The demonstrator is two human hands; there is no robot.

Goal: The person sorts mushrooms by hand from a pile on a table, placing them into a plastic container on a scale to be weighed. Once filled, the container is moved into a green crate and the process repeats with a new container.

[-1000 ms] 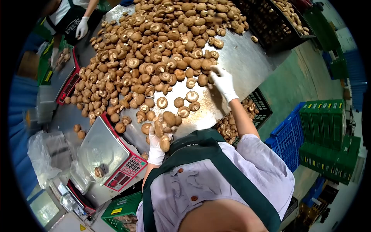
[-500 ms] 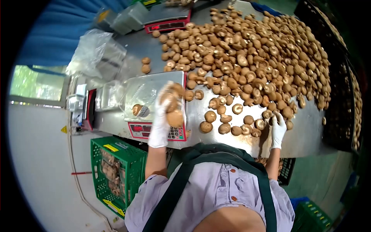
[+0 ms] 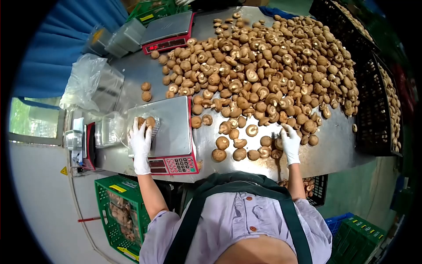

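Observation:
My left hand [image 3: 141,147], in a white glove, reaches into a clear plastic tray [image 3: 155,128] on the red-edged scale [image 3: 171,127]. Its fingers curl over shiitake mushrooms [image 3: 150,121], which partly show past the fingertips; the palm side is hidden. My right hand [image 3: 290,144], gloved too, is at the near edge of the mushroom pile [image 3: 263,83]. Its fingers bend down around a mushroom mostly covered by the hand. Just left of its thumb lies another mushroom [image 3: 278,144], among several loose ones on the metal table [image 3: 209,152].
A second scale [image 3: 167,33] stands at the back left, near stacked clear trays [image 3: 125,39] and a plastic bag [image 3: 85,83]. Black crates [image 3: 367,105] of mushrooms line the right edge. Below the table at left is a green crate [image 3: 103,198] with packed mushrooms.
My left hand has moved left and down into the tray with its mushrooms. My right hand has shifted slightly left over the loose mushrooms. The whole view has shifted a little.

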